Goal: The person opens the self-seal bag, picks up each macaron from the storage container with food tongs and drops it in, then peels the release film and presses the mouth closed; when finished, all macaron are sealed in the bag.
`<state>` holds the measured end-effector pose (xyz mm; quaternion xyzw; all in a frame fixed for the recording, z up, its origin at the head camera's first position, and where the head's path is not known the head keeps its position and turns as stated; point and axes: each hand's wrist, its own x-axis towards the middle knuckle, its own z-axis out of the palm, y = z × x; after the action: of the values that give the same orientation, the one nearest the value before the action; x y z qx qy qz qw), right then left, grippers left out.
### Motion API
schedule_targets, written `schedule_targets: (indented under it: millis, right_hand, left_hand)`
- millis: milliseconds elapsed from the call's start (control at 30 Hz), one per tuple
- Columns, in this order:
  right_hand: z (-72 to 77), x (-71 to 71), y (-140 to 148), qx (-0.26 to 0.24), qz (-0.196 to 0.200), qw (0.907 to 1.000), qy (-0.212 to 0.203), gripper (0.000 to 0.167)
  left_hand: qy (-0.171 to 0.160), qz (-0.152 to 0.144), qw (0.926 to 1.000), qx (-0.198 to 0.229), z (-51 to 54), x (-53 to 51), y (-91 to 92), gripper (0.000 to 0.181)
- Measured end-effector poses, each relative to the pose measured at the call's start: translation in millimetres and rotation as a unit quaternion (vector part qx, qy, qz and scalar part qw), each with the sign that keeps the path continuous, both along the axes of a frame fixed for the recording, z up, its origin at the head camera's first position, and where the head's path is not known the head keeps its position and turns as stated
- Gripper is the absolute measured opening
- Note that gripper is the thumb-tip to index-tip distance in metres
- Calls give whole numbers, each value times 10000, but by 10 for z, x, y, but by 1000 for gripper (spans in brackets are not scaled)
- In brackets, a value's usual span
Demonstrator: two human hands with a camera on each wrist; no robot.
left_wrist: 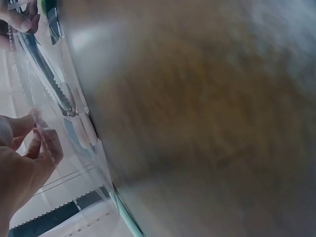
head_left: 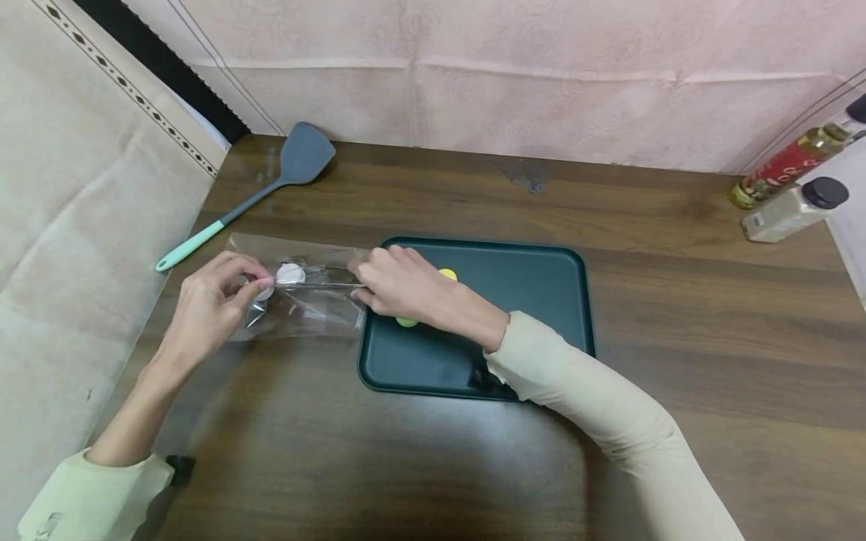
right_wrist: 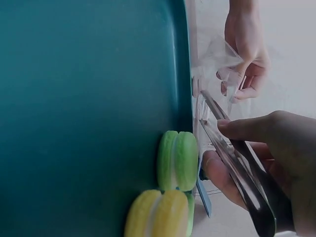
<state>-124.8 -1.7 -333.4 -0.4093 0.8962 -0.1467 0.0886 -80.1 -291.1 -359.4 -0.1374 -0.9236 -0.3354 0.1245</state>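
Observation:
My left hand (head_left: 213, 297) pinches the edge of a clear plastic bag (head_left: 318, 312) between thumb and fingers. A whitish round piece (head_left: 291, 273) shows inside the bag. My right hand (head_left: 413, 285) grips metal tongs (right_wrist: 242, 182), whose tips reach into the bag beside the whitish piece. In the left wrist view, the tongs' serrated tips (left_wrist: 65, 96) are seen through the plastic next to pale round pieces (left_wrist: 87, 129). Green (right_wrist: 177, 160) and yellow (right_wrist: 157, 215) macarons sit on the dark green tray (right_wrist: 89, 98), close to its edge, partly under my right hand in the head view.
A grey spatula with a mint handle (head_left: 191, 246) lies at the back left. An oil bottle (head_left: 785, 167) and a black-capped jar (head_left: 788, 214) are at the far right. The tray (head_left: 433, 376) rests on a wooden table (head_left: 304, 451), with a pink cloth (head_left: 541, 90) behind.

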Motion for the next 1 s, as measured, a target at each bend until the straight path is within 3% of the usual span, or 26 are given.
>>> schedule_targets:
  millis: [533, 1000]
  right_hand:
    - [-39, 30, -198, -291, -307, 9990, 142, 27]
    - [-118, -9, -356, -280, -398, 9982, 365, 21]
  left_hand:
    - [205, -237, 9995, 52, 1, 1, 22, 12]
    - [84, -114, 9999, 67, 0, -1, 7, 11]
